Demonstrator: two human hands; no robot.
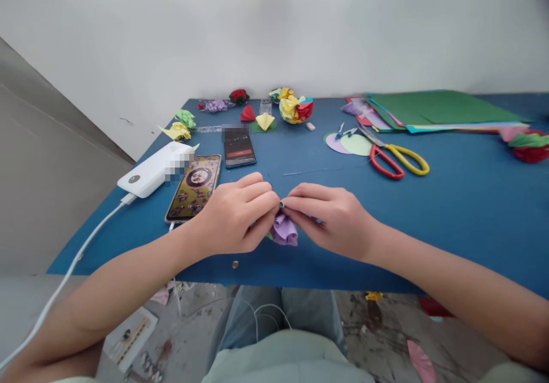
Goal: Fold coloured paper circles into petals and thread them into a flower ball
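"Take the paper piece [286, 232] between the left grip [237, 214] and right grip [341, 218] as centre, twelve towards the wall [274, 34]. What's left?"

"On the tabletop [463, 211], one phone [193, 197] at ten, a power bank [148, 171] just beside its outer edge, a second phone [239, 147] at eleven."

"Ahead?"

"A paper flower [292, 110] at twelve, near the wall."

"And right?"

"Paper discs [358, 146] at one, a tool [350, 132] lying on them; scissors [385, 147] at two, stacked sheets [446, 108] behind those; another flower [530, 148] between two and three."
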